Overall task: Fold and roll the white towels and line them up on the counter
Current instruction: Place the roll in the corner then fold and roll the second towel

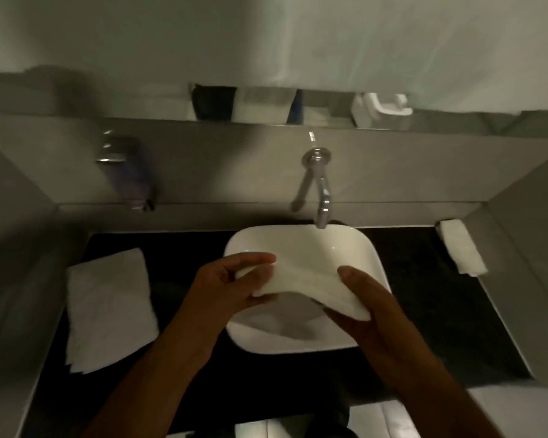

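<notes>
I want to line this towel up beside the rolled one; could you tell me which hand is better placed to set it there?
Probably the right hand: it grips the towel's end nearer the rolled towel on the counter's right side.

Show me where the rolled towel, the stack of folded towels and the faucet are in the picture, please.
rolled towel (461,247): head view, middle of the roll, by the right wall.
stack of folded towels (109,308): head view, centre of the top towel, left of the basin.
faucet (324,200): head view, on the spout.
</notes>
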The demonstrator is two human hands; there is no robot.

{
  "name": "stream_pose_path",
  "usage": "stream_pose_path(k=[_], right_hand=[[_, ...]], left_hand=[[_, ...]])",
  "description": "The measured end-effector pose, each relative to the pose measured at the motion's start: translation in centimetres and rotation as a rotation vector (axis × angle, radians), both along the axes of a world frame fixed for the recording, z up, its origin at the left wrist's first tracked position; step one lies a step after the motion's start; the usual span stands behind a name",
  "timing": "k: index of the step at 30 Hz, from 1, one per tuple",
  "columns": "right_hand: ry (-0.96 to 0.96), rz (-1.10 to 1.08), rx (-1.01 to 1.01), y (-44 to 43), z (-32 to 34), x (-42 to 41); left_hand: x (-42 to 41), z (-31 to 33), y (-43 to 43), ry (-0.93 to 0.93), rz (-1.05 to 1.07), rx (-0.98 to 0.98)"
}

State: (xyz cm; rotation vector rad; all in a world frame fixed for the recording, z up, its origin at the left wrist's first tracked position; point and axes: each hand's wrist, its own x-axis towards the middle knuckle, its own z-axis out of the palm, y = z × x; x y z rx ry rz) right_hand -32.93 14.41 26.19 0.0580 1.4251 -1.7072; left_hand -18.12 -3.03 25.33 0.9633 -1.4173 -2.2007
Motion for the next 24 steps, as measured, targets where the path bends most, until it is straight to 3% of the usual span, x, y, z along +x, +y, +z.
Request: stream_pose_path(k=[5,11,14,20,24], right_hand=[[0.173,-0.22,0.015,7.5,0.3,-13.1],[0.408,-0.22,-0.004,18.7,-2.3,-26.5],[0.37,-0.191,0.114,24.3,-8.0,-29.8],[0.215,-0.206,0.522,31.7,-23.8,-29.1],[0.048,-0.105,0.75,34.5,-29.6,-26.7]], left_hand=[[-14.4,1.7,7.6,-0.033,-0.195,-0.335],[-28.5,-1.1,17.1,-0.036,-0.241,-0.328],[-32.4,-6.5,22.1,-0.129,-0.283,-0.191],[-33.4,-22.4,30.9,-0.562,-0.334,0.302],[-31.3,-27.8,34.2,-0.831,-0.367,0.444]])
